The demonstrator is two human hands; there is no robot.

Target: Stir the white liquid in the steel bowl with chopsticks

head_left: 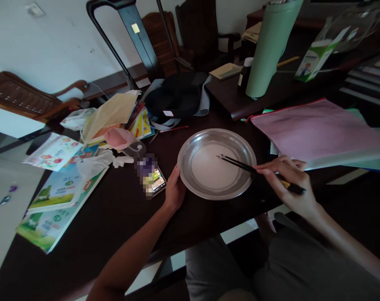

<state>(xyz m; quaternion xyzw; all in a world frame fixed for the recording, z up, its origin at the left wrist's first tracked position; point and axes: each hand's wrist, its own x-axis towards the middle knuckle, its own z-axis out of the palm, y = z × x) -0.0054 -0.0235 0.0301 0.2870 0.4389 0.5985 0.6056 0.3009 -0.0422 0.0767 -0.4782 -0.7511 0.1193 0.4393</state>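
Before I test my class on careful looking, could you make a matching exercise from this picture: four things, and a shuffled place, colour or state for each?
Things
1. Metal basin
2. Chopsticks
3. Flat pouch
4. Tall tumbler

Descriptions
A. Pink, with a red edge
B. Held in the right hand
C. Pale green, beside a dark bottle
D. Touched at its side by the left hand

Pairs: 1-D, 2-B, 3-A, 4-C

Home room: wooden armchair (24, 96), books (57, 194) on dark table (92, 225).
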